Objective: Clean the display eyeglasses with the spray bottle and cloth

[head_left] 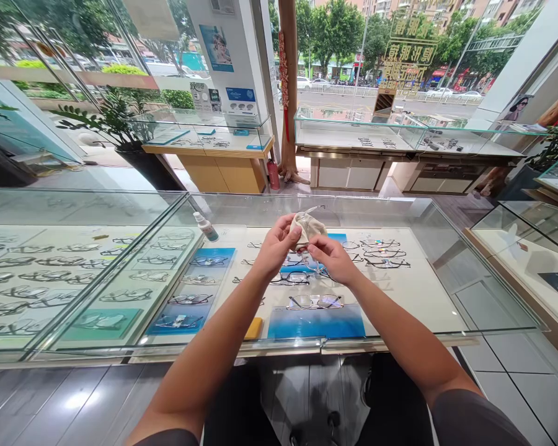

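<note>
Over a glass display counter [428,272] both my hands meet at chest height. My left hand [275,246] is closed on a beige cleaning cloth [309,227], thumb pressed into it. My right hand [331,257] pinches a pair of clear-framed glasses [309,259]; one temple arm sticks up above the cloth and a lens hangs below the fingers. The cloth wraps part of the glasses.
Inside the counter lie several rows of spectacle frames [314,301] on white and blue trays. A small spray bottle [206,227] stands on the glass to the left. More glass cases [353,133] stand further back by the windows, with a potted plant [121,124] at left.
</note>
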A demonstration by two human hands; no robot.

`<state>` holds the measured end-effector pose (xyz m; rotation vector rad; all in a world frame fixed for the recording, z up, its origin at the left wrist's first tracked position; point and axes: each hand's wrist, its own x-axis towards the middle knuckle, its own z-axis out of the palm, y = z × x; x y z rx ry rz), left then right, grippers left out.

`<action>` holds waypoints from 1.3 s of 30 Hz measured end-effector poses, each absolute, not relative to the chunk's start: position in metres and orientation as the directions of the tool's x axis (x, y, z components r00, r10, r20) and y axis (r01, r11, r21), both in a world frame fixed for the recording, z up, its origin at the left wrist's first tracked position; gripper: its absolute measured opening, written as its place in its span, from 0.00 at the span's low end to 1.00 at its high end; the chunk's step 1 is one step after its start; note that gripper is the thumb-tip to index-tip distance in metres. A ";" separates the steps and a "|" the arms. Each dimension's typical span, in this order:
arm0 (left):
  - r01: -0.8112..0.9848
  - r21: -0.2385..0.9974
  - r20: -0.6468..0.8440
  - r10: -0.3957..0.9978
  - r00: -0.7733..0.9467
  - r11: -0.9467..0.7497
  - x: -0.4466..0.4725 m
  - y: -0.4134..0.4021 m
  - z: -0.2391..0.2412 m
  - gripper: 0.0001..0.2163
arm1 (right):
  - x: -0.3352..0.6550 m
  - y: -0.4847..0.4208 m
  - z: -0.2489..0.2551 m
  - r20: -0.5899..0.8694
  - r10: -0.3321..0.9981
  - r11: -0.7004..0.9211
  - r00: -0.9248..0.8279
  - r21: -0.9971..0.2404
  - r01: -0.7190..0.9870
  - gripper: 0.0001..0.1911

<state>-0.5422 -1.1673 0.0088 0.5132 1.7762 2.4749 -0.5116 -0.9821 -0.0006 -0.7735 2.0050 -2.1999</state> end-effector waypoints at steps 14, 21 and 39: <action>0.113 0.908 0.252 0.311 -0.917 -0.404 -0.528 -1.159 0.019 0.28 | -0.517 -0.984 -0.012 0.215 -0.364 -0.254 -0.906 -0.959 -0.126 0.27; 0.184 0.891 0.264 0.146 -0.953 -0.415 -0.525 -1.151 0.017 0.26 | -0.508 -0.991 -0.008 0.166 -0.363 -0.188 -0.917 -0.977 -0.103 0.25; 0.115 0.930 0.218 0.274 -0.937 -0.348 -0.526 -1.157 0.019 0.27 | -0.512 -0.995 -0.017 0.172 -0.265 -0.298 -0.949 -0.950 -0.089 0.27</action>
